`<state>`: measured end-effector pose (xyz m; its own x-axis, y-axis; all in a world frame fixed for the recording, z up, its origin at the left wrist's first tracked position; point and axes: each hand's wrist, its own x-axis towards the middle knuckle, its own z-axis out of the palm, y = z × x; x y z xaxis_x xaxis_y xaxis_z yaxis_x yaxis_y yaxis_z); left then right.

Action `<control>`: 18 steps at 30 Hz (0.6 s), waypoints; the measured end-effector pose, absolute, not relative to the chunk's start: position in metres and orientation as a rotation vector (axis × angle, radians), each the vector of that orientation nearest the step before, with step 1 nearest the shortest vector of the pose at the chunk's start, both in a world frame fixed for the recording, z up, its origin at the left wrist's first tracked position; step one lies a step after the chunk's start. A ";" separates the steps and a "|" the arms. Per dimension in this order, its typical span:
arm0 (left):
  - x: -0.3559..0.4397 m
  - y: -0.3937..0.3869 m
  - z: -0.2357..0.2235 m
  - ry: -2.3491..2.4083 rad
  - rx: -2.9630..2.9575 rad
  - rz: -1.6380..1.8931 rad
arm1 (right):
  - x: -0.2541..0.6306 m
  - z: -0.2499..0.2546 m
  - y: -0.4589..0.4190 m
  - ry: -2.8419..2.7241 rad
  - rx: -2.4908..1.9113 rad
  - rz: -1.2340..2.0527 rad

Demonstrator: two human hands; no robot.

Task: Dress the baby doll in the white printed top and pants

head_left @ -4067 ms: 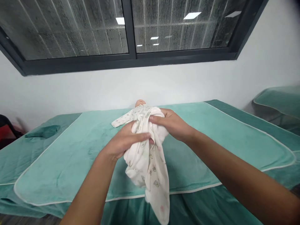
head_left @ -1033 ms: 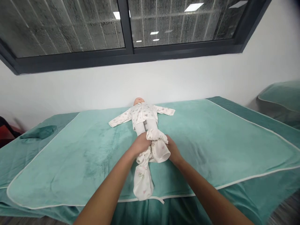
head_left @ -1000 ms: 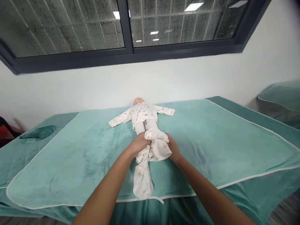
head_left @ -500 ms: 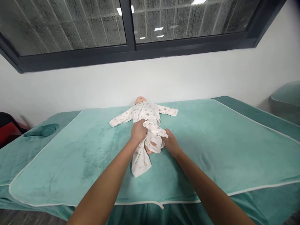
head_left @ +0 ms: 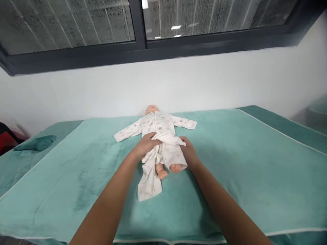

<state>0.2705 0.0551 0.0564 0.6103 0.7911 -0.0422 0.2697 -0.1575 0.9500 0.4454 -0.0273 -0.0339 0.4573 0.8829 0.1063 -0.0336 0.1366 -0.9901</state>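
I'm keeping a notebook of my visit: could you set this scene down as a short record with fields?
Doll: face up, arms spread, head nearest the wall
Top: white, patterned, on the doll
Trousers: white, patterned, gathered near the waist
Left grip: holding the trousers' upper edge
Right grip: holding its opposite side
Feet: one at a trouser leg's opening, the other outside, beside the loose leg
Surface: green cover
Background: dark-framed window

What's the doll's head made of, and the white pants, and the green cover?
Doll's head: maybe matte vinyl; it looks smooth.
White pants: matte printed cloth, perhaps cotton, with soft folds.
Green cover: likely velvety plush, showing darker brushed patches.
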 end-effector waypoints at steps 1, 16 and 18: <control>0.263 0.060 0.050 0.816 1.625 0.534 | 0.445 -0.037 -0.027 -0.852 -1.233 0.807; 0.231 0.088 -0.003 0.424 0.905 0.745 | 0.414 0.062 0.035 -1.878 -1.319 1.218; 0.232 0.089 -0.003 0.455 0.895 0.773 | 0.411 0.048 0.038 -1.719 -1.267 1.264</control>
<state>0.2319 0.0888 -0.0027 0.6486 0.7600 -0.0404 -0.4045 0.3891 0.8276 0.4107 0.0379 0.0478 -0.3232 0.9454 -0.0408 0.3205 0.0688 -0.9448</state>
